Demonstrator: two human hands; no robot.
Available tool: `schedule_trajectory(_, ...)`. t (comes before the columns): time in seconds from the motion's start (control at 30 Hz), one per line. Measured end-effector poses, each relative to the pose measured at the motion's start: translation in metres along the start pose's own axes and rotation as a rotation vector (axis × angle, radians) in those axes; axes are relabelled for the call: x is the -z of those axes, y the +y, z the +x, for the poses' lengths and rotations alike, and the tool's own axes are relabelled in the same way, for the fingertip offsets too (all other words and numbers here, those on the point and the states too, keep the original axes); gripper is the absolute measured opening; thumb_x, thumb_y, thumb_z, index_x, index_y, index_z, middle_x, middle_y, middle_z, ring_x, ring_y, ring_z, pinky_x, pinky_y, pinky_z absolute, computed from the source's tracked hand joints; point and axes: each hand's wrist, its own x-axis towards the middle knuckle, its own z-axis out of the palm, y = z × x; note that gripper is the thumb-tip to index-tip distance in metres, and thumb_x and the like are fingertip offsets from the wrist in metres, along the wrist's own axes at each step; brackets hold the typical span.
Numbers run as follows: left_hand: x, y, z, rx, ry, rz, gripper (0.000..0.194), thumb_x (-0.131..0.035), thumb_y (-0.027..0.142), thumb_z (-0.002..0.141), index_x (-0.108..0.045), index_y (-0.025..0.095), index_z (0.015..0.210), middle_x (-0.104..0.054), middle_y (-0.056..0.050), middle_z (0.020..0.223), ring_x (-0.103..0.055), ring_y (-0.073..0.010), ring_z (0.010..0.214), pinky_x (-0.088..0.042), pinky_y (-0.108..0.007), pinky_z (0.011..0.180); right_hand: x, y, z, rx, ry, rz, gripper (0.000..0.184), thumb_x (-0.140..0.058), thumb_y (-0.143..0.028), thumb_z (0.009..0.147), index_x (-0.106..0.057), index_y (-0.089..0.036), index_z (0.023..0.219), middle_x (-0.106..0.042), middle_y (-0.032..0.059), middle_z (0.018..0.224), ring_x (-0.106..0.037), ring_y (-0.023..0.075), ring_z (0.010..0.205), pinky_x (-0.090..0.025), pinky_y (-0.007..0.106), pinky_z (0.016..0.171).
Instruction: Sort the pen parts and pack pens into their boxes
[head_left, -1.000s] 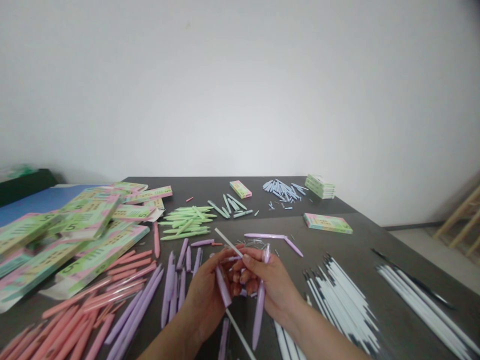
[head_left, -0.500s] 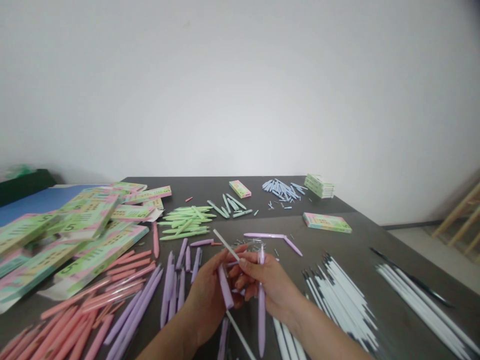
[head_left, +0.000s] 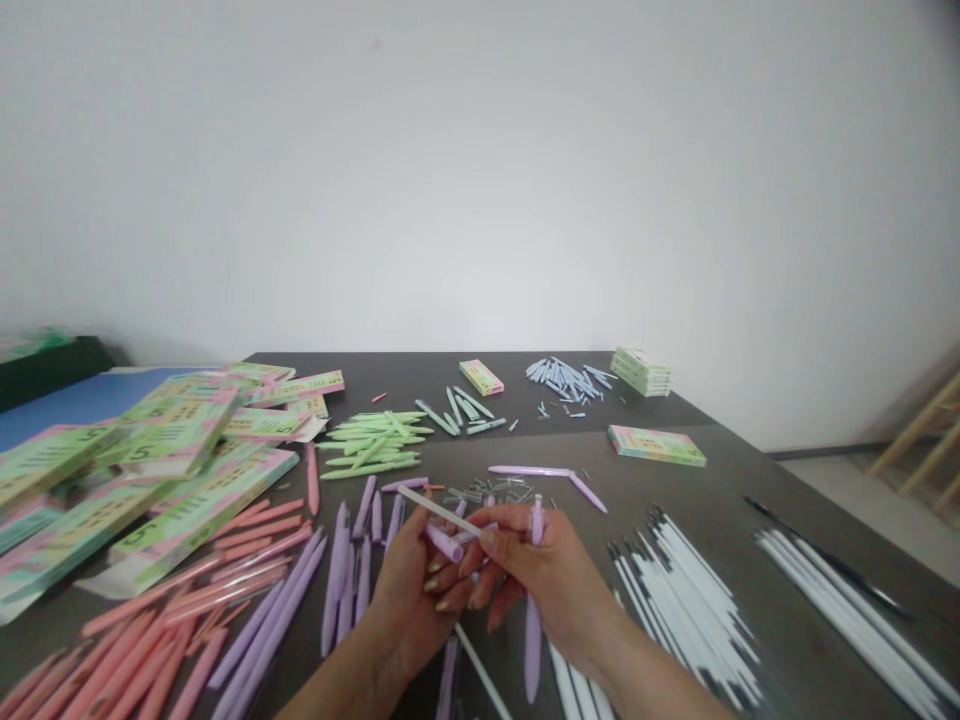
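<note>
My left hand (head_left: 397, 600) is curled palm up, with a short purple pen barrel (head_left: 444, 543) held across its fingers. My right hand (head_left: 551, 570) meets it fingertip to fingertip. Between its thumb and fingers is a slim white pen refill (head_left: 435, 508) that slants up to the left over the left hand. A purple pen (head_left: 533, 645) is also kept in the right hand, hanging almost upright below it. Another white refill (head_left: 480, 660) lies beneath the hands. Small clear and metal pen parts (head_left: 499, 490) lie just beyond; the inner fingers partly hide each other.
Purple barrels (head_left: 345, 580) and coral barrels (head_left: 135, 650) lie at left, beside a heap of printed pen boxes (head_left: 180, 430). Green barrels (head_left: 375, 440) and blue parts (head_left: 566, 380) lie farther back. White refills with dark tips (head_left: 682, 600) spread at right on the dark table (head_left: 570, 440).
The purple barrel in my left hand has swung from near upright to a flatter slant and moved up. The white refill has tipped flatter, and my right hand has shifted slightly right.
</note>
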Motion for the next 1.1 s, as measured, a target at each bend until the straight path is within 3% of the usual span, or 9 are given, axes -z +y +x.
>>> schedule_trajectory(0.33,-0.01,0.001,-0.005,-0.082,0.081,-0.058,0.037,-0.048,0.042,0.081,-0.046,0.017,0.055,-0.035,0.006,0.035,-0.037,-0.0084,0.029,-0.027,-0.019,0.03,-0.007,-0.008,-0.002,0.003,0.068,-0.114,0.033,-0.066,-0.04,0.068,-0.064,-0.01,0.08,-0.062,0.0031,0.055,-0.057,0.0103,0.044,-0.044,0.017,0.037)
schedule_trajectory(0.5,-0.007,0.002,-0.005,-0.093,-0.019,-0.072,0.036,-0.048,0.045,0.081,-0.049,0.016,0.059,-0.033,0.007,0.036,-0.035,-0.009,0.03,-0.029,-0.021,0.031,-0.005,-0.007,-0.002,0.05,0.135,-0.08,0.033,-0.069,-0.039,0.065,-0.064,-0.012,0.081,-0.062,0.0019,0.058,-0.058,0.0108,0.044,-0.046,0.018,0.037)
schedule_trajectory(0.7,-0.016,-0.004,-0.009,-0.079,-0.044,-0.007,0.042,-0.043,0.047,0.082,-0.053,0.014,0.058,-0.042,0.003,0.04,-0.044,-0.0143,0.034,-0.04,-0.029,0.035,-0.006,-0.007,0.001,0.016,0.117,-0.149,0.034,-0.067,-0.043,0.064,-0.063,-0.011,0.077,-0.063,0.0032,0.057,-0.057,0.0106,0.043,-0.045,0.018,0.037)
schedule_trajectory(0.8,-0.023,-0.006,-0.011,-0.079,-0.065,0.001,0.042,-0.043,0.048,0.081,-0.054,0.014,0.06,-0.048,0.001,0.045,-0.045,-0.0145,0.035,-0.04,-0.03,0.034,-0.004,-0.002,0.002,0.032,0.15,-0.175,0.035,-0.067,-0.043,0.064,-0.064,-0.012,0.08,-0.063,0.0025,0.058,-0.057,0.0104,0.043,-0.044,0.018,0.037)
schedule_trajectory(0.97,-0.026,-0.009,-0.014,-0.049,-0.136,-0.018,0.047,-0.04,0.048,0.082,-0.051,0.015,0.052,-0.044,0.001,0.041,-0.044,-0.0129,0.034,-0.038,-0.028,0.035,-0.002,0.006,0.003,0.058,0.139,-0.228,0.033,-0.063,-0.04,0.069,-0.066,-0.014,0.088,-0.06,-0.0004,0.058,-0.056,0.009,0.042,-0.044,0.018,0.038)
schedule_trajectory(1.1,-0.022,-0.01,-0.013,-0.057,-0.183,-0.003,0.049,-0.037,0.05,0.083,-0.051,0.016,0.049,-0.045,0.0,0.038,-0.049,-0.017,0.033,-0.04,-0.03,0.035,-0.001,0.007,0.002,0.053,0.1,-0.271,0.032,-0.059,-0.035,0.073,-0.065,-0.015,0.097,-0.058,-0.0029,0.056,-0.052,0.0071,0.037,-0.042,0.017,0.037)
